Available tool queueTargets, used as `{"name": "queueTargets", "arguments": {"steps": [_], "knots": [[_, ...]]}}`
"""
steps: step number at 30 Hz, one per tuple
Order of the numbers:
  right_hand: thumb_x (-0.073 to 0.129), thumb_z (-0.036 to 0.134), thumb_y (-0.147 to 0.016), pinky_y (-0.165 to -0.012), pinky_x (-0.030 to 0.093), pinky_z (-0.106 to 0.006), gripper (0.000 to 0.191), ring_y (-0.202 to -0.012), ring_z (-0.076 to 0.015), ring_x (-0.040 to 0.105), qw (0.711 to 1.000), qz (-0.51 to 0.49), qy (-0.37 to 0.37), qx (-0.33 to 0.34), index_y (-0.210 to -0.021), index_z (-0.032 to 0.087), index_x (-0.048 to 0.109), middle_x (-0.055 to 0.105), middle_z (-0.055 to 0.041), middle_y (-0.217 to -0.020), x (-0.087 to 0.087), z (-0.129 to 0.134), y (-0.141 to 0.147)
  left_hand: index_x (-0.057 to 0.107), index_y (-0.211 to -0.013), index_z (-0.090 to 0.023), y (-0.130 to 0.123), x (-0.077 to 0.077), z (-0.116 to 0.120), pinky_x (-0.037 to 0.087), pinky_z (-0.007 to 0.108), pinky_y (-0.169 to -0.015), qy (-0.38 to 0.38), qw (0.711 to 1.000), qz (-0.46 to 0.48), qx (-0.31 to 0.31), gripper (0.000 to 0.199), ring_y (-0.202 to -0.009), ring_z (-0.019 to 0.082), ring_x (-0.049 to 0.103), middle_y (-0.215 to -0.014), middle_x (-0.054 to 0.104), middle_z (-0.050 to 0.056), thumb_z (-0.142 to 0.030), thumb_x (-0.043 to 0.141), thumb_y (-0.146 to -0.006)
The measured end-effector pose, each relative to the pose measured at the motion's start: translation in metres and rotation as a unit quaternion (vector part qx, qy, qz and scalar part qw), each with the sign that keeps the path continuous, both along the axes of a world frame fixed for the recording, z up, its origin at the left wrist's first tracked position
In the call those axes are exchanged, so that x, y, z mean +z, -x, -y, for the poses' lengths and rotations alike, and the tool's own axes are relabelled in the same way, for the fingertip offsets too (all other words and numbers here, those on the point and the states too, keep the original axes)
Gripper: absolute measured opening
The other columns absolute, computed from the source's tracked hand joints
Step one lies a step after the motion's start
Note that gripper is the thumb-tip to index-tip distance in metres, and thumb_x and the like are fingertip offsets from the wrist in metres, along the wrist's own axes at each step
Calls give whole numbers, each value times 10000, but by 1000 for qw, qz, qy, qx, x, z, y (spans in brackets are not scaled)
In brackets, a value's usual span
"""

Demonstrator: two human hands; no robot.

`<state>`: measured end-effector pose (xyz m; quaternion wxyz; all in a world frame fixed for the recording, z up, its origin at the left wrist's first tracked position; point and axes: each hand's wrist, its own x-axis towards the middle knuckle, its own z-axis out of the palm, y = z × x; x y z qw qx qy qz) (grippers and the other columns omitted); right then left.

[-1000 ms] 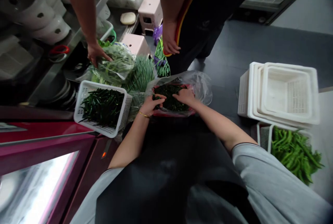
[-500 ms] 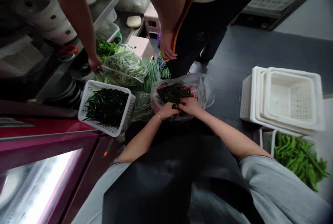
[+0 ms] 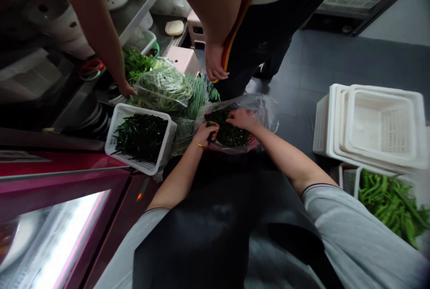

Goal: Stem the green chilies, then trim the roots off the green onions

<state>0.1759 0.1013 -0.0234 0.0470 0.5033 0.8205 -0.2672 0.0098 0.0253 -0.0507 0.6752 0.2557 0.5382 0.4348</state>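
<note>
A clear plastic bag (image 3: 268, 109), spread open in front of me, holds dark green chillies (image 3: 231, 134) with some red showing at its rim. My left hand (image 3: 206, 134), a gold bracelet at its wrist, is closed around dark green chillies at the bag's left side. Over the middle of the bag is my right hand (image 3: 242, 119), its fingers pressed together; what they hold, if anything, is too small to tell. A white basket (image 3: 167, 139) of dark green chillies stands left of the bag.
Another person's hand (image 3: 126, 89) touches bagged greens (image 3: 164, 87) at the left; the other hand (image 3: 216, 62) hangs beyond the bag. Stacked white baskets (image 3: 322, 123) and a basket of light green peppers (image 3: 386, 199) stand right. A pink stool (image 3: 184, 59) stands behind.
My hands have moved apart, the left one leftward with chillies and the right one slightly up over the bag. More of the bag's contents shows. The other person's left-side hand has shifted slightly down.
</note>
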Motion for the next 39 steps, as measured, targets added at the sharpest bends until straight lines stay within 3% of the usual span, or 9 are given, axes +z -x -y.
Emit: {"name": "queueTargets", "arguments": {"steps": [4,7,11,14,17,23,28,34,39], "knots": [[537,309,-917,-626,518,-240,215,-653,-148,664,964,-204,117,-121,-950,142,668,692,-34,-711,13,8,-16,599,-694,-146,-24,-5,-15,244,211,-404,-67,988,-112,-81,293,-371,59,369,-438,462,-69,-245,841,-562],[508,295,-911,-695,500,-267,226,-770,-173,660,980,-160,-6,-116,-943,142,670,698,-62,-834,10,20,-24,516,-581,-166,-32,-10,-13,224,216,-401,-54,984,-116,-128,370,-363,58,354,-407,431,-64,-301,861,-576],[427,280,-953,-761,453,-315,322,-991,-251,624,988,20,-142,59,-1130,157,665,622,-159,-1178,-9,34,-32,535,-588,-177,-25,-14,7,218,226,-380,12,988,-66,-136,365,-361,68,347,-425,445,-55,-334,864,-564],[411,197,-941,-704,446,-327,350,-924,-267,645,959,116,-112,232,-1190,185,657,621,-176,-1110,-30,36,-27,584,-613,-173,-15,-14,13,246,230,-375,22,991,-49,-121,304,-414,86,416,-527,547,-3,-310,850,-563],[421,149,-927,-724,460,-340,322,-937,-272,654,947,131,-128,264,-1124,175,675,632,-190,-1068,-37,25,-21,588,-632,-167,-5,-11,6,269,230,-384,13,994,-60,-93,296,-470,102,471,-615,624,52,-336,829,-596],[553,305,-915,-699,517,-330,162,-834,-246,695,996,-63,-57,-31,-934,198,673,711,-156,-925,-18,2,-29,588,-728,-171,-12,-9,-12,285,228,-405,-26,995,-98,-17,212,-456,67,423,-631,586,7,-225,774,-642],[541,322,-888,-607,535,-284,170,-597,-170,662,931,-250,151,-218,-807,195,618,676,-57,-667,-13,18,-23,605,-731,-196,-33,-10,-22,326,243,-436,-74,986,-150,-20,211,-459,74,407,-614,566,-21,-194,781,-614],[438,355,-956,-775,485,-311,328,-942,-237,672,989,-14,-136,-49,-1035,159,690,715,-131,-1054,-6,14,-29,614,-696,-154,-37,-9,-23,348,227,-498,-59,986,-140,-70,170,-512,95,467,-586,597,-16,-186,751,-601],[601,344,-880,-809,478,-352,412,-1017,-300,662,973,213,-39,80,-1235,140,637,711,-175,-1093,-14,8,-58,664,-755,-148,-7,-2,-17,338,209,-469,-21,992,-120,-19,201,-502,94,466,-589,583,-17,-183,764,-584]]}}
